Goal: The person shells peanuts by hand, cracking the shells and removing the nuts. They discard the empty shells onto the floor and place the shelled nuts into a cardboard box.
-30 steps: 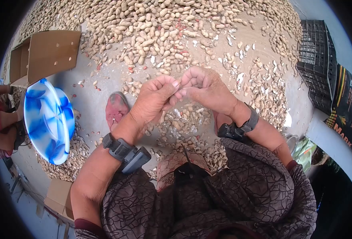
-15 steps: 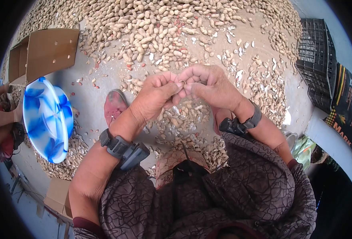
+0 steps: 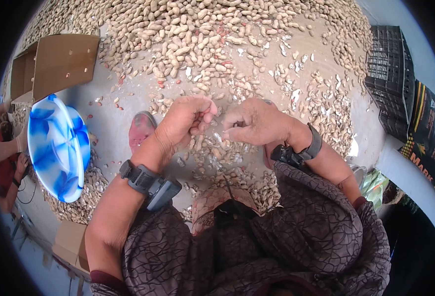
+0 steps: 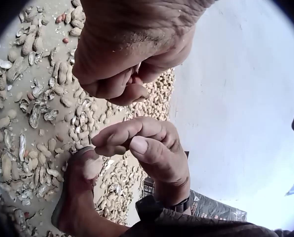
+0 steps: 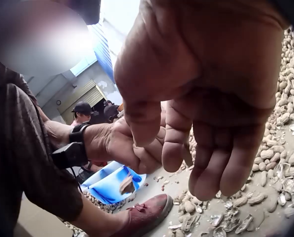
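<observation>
My left hand [image 3: 185, 118] hovers over the floor with its fingers curled in. Between those fingers, in the left wrist view, shows a small reddish peanut kernel [image 4: 135, 80], mostly hidden. A short gap to the right, my right hand [image 3: 257, 121] hangs with loosely bent fingers, the thumb apart from them. Nothing shows in its grasp. A pale bit of shell [image 5: 187, 155] appears beside its fingers in the right wrist view. Cracked peanut shells [image 3: 215, 148] lie on the floor below both hands, between the shoes.
A large heap of unshelled peanuts [image 3: 178, 29] spreads ahead. To the left stand a blue-and-white basin [image 3: 42, 143] and an open cardboard box [image 3: 64, 66]; another person's arms [image 3: 10, 148] show at that edge. Black plastic crates [image 3: 390, 74] and a printed black sack [image 3: 427, 133] are at right.
The two hands worked fingertip to fingertip before; now they have parted. The right hand has turned downward and its fingers have loosened, while the left has drawn slightly left.
</observation>
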Motion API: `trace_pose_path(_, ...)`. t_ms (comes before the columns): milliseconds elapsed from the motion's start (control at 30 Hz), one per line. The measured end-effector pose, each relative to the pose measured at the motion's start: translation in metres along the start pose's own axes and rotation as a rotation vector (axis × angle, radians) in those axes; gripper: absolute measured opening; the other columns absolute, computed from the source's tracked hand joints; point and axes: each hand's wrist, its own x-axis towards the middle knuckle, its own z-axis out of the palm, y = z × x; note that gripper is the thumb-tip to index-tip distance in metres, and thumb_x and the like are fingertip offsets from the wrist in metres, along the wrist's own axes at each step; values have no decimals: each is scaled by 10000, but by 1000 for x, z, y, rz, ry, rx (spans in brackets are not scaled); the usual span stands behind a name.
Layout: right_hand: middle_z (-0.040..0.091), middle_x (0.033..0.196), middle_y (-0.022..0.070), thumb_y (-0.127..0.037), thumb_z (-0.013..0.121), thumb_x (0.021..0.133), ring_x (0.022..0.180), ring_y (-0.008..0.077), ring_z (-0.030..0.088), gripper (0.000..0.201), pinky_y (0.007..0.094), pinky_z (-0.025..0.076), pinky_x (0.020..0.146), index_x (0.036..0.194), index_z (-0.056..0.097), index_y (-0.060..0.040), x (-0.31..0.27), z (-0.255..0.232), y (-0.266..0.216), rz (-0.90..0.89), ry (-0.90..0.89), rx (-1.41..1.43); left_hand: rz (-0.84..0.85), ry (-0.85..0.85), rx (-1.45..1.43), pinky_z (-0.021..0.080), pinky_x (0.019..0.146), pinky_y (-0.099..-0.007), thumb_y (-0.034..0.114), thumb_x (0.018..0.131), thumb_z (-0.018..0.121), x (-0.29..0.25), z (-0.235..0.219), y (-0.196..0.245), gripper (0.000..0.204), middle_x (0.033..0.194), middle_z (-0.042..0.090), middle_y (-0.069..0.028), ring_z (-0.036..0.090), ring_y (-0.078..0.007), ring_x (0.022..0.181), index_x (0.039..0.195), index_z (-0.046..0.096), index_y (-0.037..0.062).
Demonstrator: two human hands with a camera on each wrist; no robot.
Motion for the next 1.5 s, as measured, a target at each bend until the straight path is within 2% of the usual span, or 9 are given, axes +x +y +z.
trace_pose_path(100, 563, 627, 105, -174, 580, 714, 575, 239, 559, 119, 335, 437, 545, 712, 570, -56, -7, -1, 22, -44, 87, -272, -13, 48, -40, 222, 391, -170, 166, 861, 451, -2, 3, 1, 177, 632, 502, 10, 390, -47, 485, 769, 534, 39)
trace_pose_path(167, 579, 663, 120, -192, 587, 706, 627, 278, 574, 117, 361, 445, 571, 703, 572, -76, -10, -17, 41, 156, 283, -527, -6, 70, -34, 221, 391, -168, 170, 865, 455, -2, 4, -1, 182, 634, 504, 9, 395, -45, 492, 763, 529, 40)
trace_pose_path(533, 554, 642, 120, -91, 553, 648, 613, 252, 545, 59, 330, 436, 585, 690, 540, -53, -59, -57, 140, 612, 301, -434, 34, 75, -39, 234, 390, -149, 161, 869, 473, -3, -4, 0, 149, 655, 525, 25, 371, -21, 481, 843, 561, 43)
trace_pose_path(667, 526, 624, 95, -83, 601, 645, 582, 215, 518, 120, 314, 427, 556, 685, 503, -26, -65, -43, 155, 549, 267, -609, 27, 122, -39, 232, 389, -148, 166, 872, 473, -4, -4, 0, 152, 649, 522, 29, 367, -19, 472, 845, 561, 45)
trace_pose_path(967, 578, 708, 164, -152, 566, 664, 728, 355, 561, 108, 404, 456, 644, 691, 545, -49, -68, -18, 152, 411, 295, -860, 52, 128, -7, 247, 390, -149, 175, 873, 477, -4, -4, -3, 157, 648, 520, 28, 376, -25, 469, 844, 560, 45)
trace_pose_path(1067, 552, 634, 144, -144, 590, 675, 653, 267, 583, 128, 347, 468, 604, 661, 524, -35, -59, -24, 129, 537, 388, -645, 52, 99, -17, 261, 399, -146, 174, 870, 484, -4, 0, -3, 151, 659, 532, 22, 406, -27, 482, 846, 561, 46)
trace_pose_path(1133, 522, 632, -6, -26, 581, 691, 599, 98, 519, 65, 224, 432, 547, 711, 520, -35, -53, -33, 115, 441, 409, -263, 54, 90, -3, 282, 414, -145, 172, 866, 491, -4, 7, -2, 147, 679, 556, 13, 451, -31, 506, 860, 565, 45)
trace_pose_path(1233, 495, 672, -60, -2, 600, 718, 635, 26, 471, 70, 171, 409, 564, 765, 556, -30, -33, -29, 71, 289, 425, 257, 45, 26, 31, 306, 431, -150, 181, 867, 496, -2, 15, -2, 161, 692, 576, 8, 486, -35, 532, 876, 578, 42)
trace_pose_path(1500, 529, 707, -8, -15, 615, 718, 641, 50, 499, 117, 191, 438, 590, 832, 590, -19, -14, -22, 9, 111, 330, 179, 29, -34, 60, 327, 450, -160, 262, 880, 496, -1, 26, -2, 234, 688, 579, 16, 492, -36, 547, 877, 597, 51)
